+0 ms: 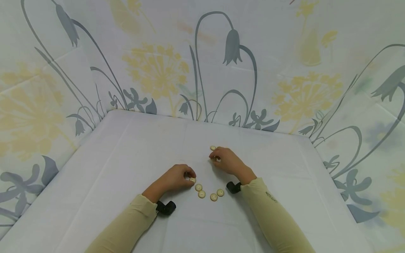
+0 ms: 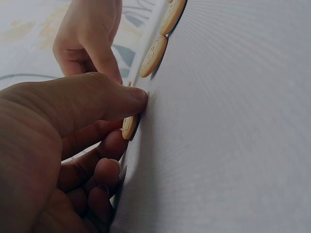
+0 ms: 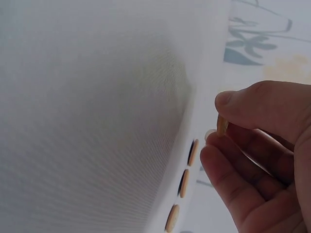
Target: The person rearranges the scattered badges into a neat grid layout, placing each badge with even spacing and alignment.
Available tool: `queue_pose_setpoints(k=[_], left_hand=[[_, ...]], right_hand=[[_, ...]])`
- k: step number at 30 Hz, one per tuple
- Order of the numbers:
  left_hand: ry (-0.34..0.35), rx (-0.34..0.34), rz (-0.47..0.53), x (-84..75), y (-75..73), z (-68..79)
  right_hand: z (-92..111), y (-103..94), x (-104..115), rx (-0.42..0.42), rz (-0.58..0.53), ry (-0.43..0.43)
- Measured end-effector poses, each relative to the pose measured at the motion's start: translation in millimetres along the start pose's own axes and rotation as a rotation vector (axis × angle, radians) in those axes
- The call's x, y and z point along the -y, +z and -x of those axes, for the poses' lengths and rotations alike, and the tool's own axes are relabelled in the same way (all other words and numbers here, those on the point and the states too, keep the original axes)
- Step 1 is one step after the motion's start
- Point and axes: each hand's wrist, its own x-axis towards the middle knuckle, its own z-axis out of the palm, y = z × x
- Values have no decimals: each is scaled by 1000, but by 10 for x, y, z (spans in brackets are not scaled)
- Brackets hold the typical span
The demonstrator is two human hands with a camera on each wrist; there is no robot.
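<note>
Several small round wooden discs with dark line markings are on the white cloth. My left hand [image 1: 176, 176] pinches one wooden disc [image 1: 192, 180] between thumb and fingers, right at the cloth; in the left wrist view the thumb partly covers that disc [image 2: 128, 127]. Farther out and to the right, my right hand [image 1: 228, 161] holds another wooden disc [image 3: 222, 125] by its edges, thumb against fingertips. Just beyond the right fingers lies a single disc [image 1: 213, 148]. Two discs [image 1: 198, 187] lie near the left fingertips, and two more [image 1: 213, 197] sit below the right wrist.
The cloth-covered table [image 1: 133, 140] meets upright fabric walls [image 1: 215, 70] printed with grey and yellow flowers at the back and sides. Black devices [image 1: 166, 208] are strapped at both wrists, close over the cloth.
</note>
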Motion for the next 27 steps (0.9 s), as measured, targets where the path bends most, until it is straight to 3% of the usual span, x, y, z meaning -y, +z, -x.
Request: queue_pose_setpoints(k=[27], left_hand=[[3,3,5,-22,-26,14]], right_hand=[[-223,27,-148,8,2,118]])
